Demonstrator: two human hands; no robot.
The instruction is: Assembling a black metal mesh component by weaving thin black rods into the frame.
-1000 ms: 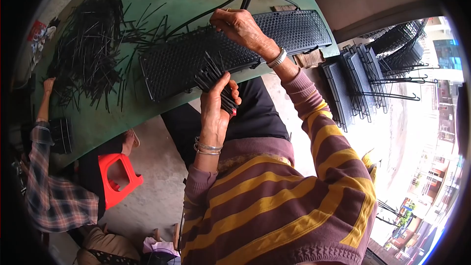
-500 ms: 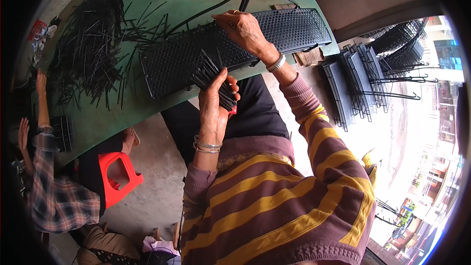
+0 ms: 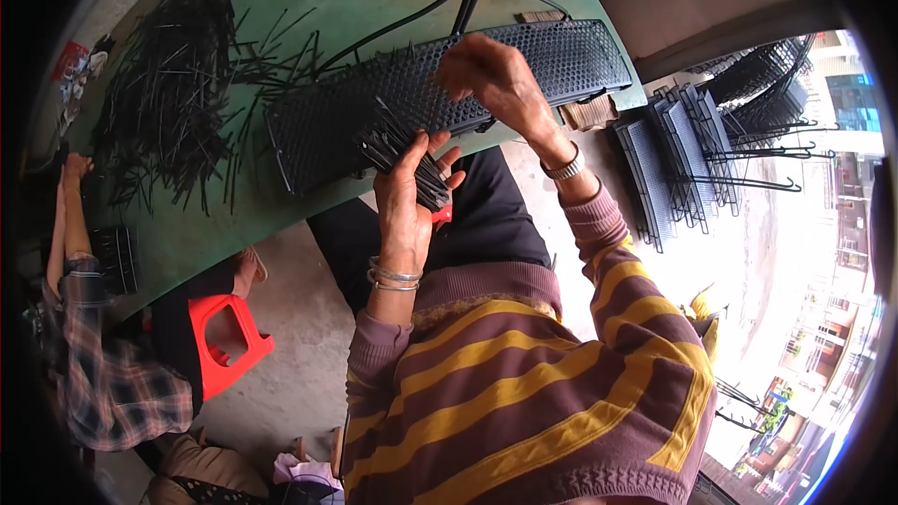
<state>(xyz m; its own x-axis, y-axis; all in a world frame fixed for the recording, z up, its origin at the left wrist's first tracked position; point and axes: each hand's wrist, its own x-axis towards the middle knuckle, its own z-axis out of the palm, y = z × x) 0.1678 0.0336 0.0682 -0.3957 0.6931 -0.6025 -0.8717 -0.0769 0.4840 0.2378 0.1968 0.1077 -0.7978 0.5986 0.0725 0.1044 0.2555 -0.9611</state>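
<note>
Left hand [image 3: 400, 194] holds a bundle of thin black strips [image 3: 382, 146] before the perforated black panel [image 3: 552, 56], right hand [image 3: 498, 79] blurred above the panel, grip unclear, strip heap [image 3: 173, 84] left of it.

Right hand [image 3: 491, 79] drawn back from far edge of black mesh panel [image 3: 552, 61], now lower, nearer the wearer's body, fingers blurred. Left hand [image 3: 400, 189] shifted slightly leftward; fingers, curled a second ago, now loosened and spread. Its bundle of black strips [image 3: 393, 151] leans further left. Co-worker's hands [image 3: 77, 166], apart half a second back, now close together.
</note>
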